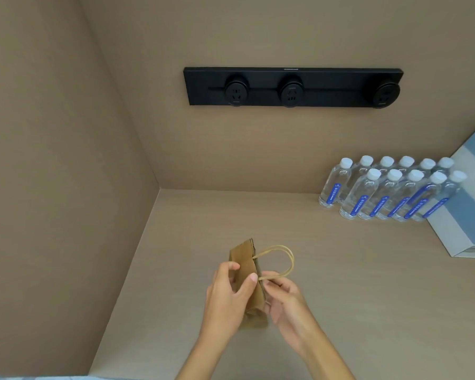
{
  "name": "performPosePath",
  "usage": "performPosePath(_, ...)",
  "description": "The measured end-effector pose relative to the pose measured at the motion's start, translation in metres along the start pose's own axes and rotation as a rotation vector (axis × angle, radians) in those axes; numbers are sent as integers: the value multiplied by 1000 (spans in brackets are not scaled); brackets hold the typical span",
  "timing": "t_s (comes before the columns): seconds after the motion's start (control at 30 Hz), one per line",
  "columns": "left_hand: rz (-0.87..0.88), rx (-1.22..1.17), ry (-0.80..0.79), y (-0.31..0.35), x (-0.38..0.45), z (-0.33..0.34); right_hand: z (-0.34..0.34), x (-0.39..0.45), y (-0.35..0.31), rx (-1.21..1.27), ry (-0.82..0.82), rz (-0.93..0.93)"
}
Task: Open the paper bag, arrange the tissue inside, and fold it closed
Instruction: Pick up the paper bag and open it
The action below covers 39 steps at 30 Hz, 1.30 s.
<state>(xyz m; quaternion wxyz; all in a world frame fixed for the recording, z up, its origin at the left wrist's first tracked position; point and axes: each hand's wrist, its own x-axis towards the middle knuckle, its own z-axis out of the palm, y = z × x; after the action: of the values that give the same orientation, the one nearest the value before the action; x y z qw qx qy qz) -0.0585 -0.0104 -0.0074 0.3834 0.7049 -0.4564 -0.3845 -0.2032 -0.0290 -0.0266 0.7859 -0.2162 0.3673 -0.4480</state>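
Bag (244,266) clamped by left hand (226,294) and right hand (284,300); handles (284,259) toward 2 o'clock; contents hidden.

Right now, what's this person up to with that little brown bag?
A person is holding a small brown paper bag in both bare hands above a beige table. The left hand grips the bag's body, while the right hand pinches near the top edge where the looped paper handles attach. The bag looks flat and unopened, and no tissue is visible. Off to the right stand rows of water bottles beside a blue and white box; a black socket strip is on the wall.
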Motion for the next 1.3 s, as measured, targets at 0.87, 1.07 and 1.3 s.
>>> performPosePath(0.87, -149, -217, -195, 23, 0, -39, 2, -2, -2, 58, -93, -80)
performPosePath(1.07, -31, 25, -164, 24, 5, -50, -1, -8, -3, -250, 78, -118)
performPosePath(1.3, -12, 515, -229, 33, 6, -61, 13, -14, -19, -625, 310, -164)
